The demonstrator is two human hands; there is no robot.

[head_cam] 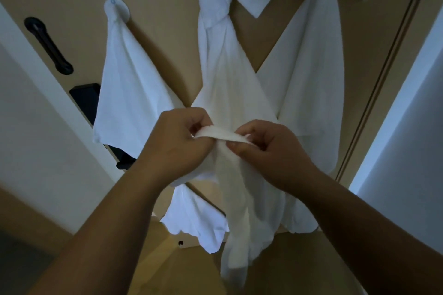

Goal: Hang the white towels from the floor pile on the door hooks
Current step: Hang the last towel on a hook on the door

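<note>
Both hands, left hand (177, 143) and right hand (268, 151), pinch the limp white cloth towel (242, 189); 3+ hung on tan wooden door (167, 60); this 1 unhung, floor pile unseen.

Just one view here, from the head cam, sitting close to the door (172, 60) and tilted up along it, so the panel leans and fans out with the wide lens. The hooks (116, 8) sit near the top edge, the door's bottom edge shows low in frame, and both forearms come in from the bottom corners.
</note>
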